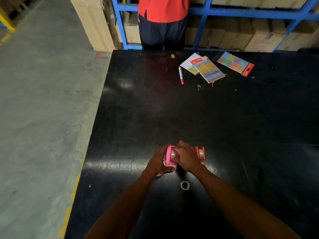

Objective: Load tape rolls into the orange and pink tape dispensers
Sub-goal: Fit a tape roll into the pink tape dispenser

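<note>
Pink tape dispenser: it sits on the black worktop, near the front edge, between both hands.
Tape roll: a pale roll shows inside the pink one. I think it is being pushed into place.
Left hand: curled around the left side of the pink dispenser, gripping it.
Right hand: lying over the top and right side, with the fingers pressing down on the roll.
Orange tape dispenser: just beside the right hand, on its right. It has a pale roll in it, so it looks loaded.
Small ring: lies alone on the worktop, closer to the person. I cannot tell what it is for.
How to do it well: keep the left hand firm so the dispenser does not slide. Push the roll straight down until it sits flat. Then pull the loose end to the cutting teeth at the front.
Watch out: the teeth are sharp, so keep fingers away.
</note>
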`<state>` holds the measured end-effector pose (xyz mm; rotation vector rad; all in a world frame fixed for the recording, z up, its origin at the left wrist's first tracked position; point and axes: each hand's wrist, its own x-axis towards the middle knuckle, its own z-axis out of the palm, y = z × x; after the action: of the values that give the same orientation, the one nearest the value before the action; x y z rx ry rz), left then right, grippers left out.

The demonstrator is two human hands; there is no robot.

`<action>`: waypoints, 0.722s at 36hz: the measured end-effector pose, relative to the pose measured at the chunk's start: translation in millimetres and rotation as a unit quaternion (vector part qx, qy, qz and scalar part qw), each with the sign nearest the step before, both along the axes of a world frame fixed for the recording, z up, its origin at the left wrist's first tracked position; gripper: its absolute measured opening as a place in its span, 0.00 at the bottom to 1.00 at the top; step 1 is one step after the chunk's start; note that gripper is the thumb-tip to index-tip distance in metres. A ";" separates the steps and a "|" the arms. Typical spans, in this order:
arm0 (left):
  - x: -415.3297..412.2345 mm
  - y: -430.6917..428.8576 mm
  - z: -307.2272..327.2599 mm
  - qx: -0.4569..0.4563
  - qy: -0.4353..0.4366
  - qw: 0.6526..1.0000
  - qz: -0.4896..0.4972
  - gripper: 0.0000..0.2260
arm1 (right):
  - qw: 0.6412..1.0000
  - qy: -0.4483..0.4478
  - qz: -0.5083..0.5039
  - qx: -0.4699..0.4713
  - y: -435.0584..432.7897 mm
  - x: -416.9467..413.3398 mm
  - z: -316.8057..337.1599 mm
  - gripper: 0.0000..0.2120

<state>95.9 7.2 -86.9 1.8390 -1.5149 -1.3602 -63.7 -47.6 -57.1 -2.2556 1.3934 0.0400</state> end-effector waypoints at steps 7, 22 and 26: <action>-5.6 5.8 -0.7 -0.002 -0.015 1.000 0.012 0.49 | 1.000 0.029 0.006 -0.003 -1.4 1.8 7.2 0.18; 0.2 1.2 19.7 0.027 0.029 0.999 -0.018 0.48 | 0.999 -0.021 0.013 -0.036 -6.8 -0.8 22.7 0.08; 9.4 -4.8 28.9 0.135 0.087 0.987 0.012 0.42 | 0.999 -0.015 0.013 -0.046 -3.4 1.4 24.2 0.08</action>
<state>105.3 2.5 -57.9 1.8285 -1.2672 -1.7350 -62.3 -51.0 -33.0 -2.3401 1.3756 -0.0515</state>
